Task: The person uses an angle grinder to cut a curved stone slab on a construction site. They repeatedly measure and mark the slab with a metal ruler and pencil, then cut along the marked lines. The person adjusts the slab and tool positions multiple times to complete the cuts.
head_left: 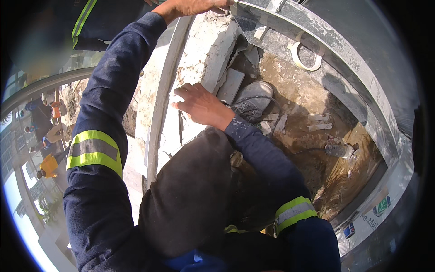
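At the top of the view my left hand (199,6) reaches to the corner of a grey metal frame (253,22), its fingers bent at the edge; what they grip is unclear. My right hand (199,103) rests with curled fingers on a rough white ledge (201,50); anything inside them is hidden. Below it my dark-clad knee (186,172) is bent against the ledge. Just right of that hand lie a shoe (253,95) with dark cable around it and broken board pieces (231,84).
A tape roll (306,63) hangs on the curved right-hand frame. A plastic bottle (337,151) and scraps lie on the dirty floor (294,136). At upper left is dark reflective-striped clothing (81,22), possibly another person's or a reflection. Glass at left shows small figures (47,165).
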### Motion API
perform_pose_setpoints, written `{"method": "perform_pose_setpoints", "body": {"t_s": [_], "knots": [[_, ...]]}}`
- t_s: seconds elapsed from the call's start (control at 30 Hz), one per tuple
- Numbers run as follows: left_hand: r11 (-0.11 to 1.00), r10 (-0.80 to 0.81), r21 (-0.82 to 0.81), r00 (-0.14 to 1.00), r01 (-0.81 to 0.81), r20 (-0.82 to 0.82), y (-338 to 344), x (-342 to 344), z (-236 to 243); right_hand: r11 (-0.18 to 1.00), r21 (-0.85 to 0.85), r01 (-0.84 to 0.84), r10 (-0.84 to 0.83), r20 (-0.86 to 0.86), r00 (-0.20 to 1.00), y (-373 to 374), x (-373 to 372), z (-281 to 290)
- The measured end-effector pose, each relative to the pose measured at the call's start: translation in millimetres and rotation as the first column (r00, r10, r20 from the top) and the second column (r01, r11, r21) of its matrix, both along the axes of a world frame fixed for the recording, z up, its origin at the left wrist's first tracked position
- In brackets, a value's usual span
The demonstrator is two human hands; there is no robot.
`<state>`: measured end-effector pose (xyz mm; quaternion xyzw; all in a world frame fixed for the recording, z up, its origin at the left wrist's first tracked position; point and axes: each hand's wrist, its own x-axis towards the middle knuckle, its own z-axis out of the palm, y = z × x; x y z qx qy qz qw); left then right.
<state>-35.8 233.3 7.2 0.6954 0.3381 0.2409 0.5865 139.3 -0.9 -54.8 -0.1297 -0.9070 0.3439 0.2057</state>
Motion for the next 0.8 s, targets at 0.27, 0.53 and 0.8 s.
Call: {"method": "perform_pose_setpoints", "body": {"t_s": [0.27,0.53,0.8], "knots": [[0.997,0.02,0.073,0.999,-0.022,0.031,7,13,-5,0.967,0.162,-0.198,0.167,0.187,0.968,4,-3,-42],[0.998,0.047,-0.03,0.999,-0.048,-0.028,3,-1,1,0.968,0.217,-0.128,0.119,0.055,0.991,-4,-6,-42],[0.998,0.055,-0.019,0.998,-0.055,0.002,7,1,-1,0.364,-0.931,-0.018,-0.709,-0.289,0.643,94,135,17]]}}
